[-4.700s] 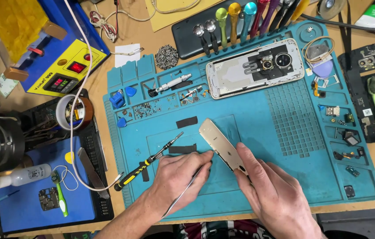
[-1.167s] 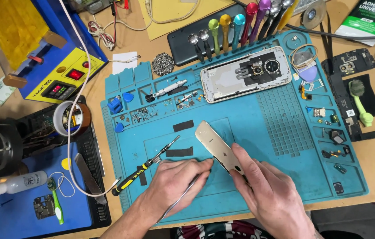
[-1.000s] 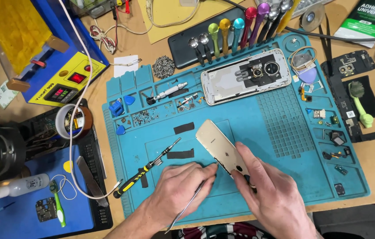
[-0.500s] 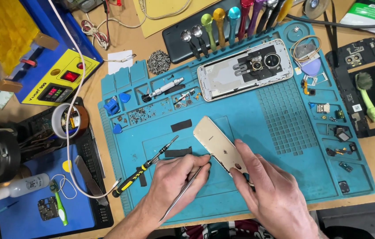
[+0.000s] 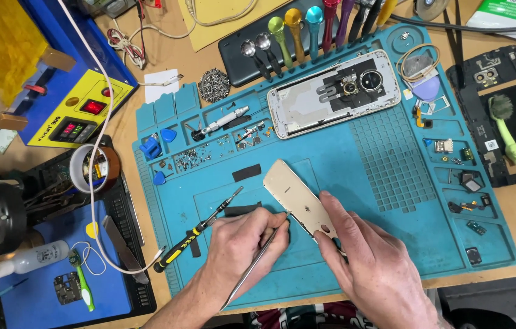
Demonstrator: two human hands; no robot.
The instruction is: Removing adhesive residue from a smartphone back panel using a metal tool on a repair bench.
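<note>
Near edge of the mat: both my hands work side by side over the blue repair mat (image 5: 392,201), which lies on the wooden worktop (image 5: 166,55).
Left hand: my left hand (image 5: 242,244) holds thin metal tweezers (image 5: 256,268) in a narrow pinch grip; the tips point to the far right and meet the near long edge of the gold cover.
Right hand: my right hand (image 5: 373,268) lies flat on the near right end of the gold cover, fingers pressing it down onto the mat; whether any finger curls under it I cannot tell.
Gold cover: the gold back cover (image 5: 294,198) is a slim rounded panel, lying slantwise from far left to near right, in the middle of the mat between my hands.
Just left: a black and yellow screwdriver (image 5: 194,231) lies slantwise on the mat, its tip near my left hand's knuckles.
Far side of mat: an opened phone frame (image 5: 331,94) with its camera ring showing lies along the mat's far part, well apart from my hands.
Far edge: a row of coloured pry tools (image 5: 306,27) stands in slots above a dark phone.
Far left of mat: small screws (image 5: 191,159) and blue picks sit in the tray compartments.
Left of mat: a tape roll (image 5: 93,169) rests near a yellow-faced power unit (image 5: 81,113).
Right of mat: a green brush (image 5: 504,128) lies on a black pad.
</note>
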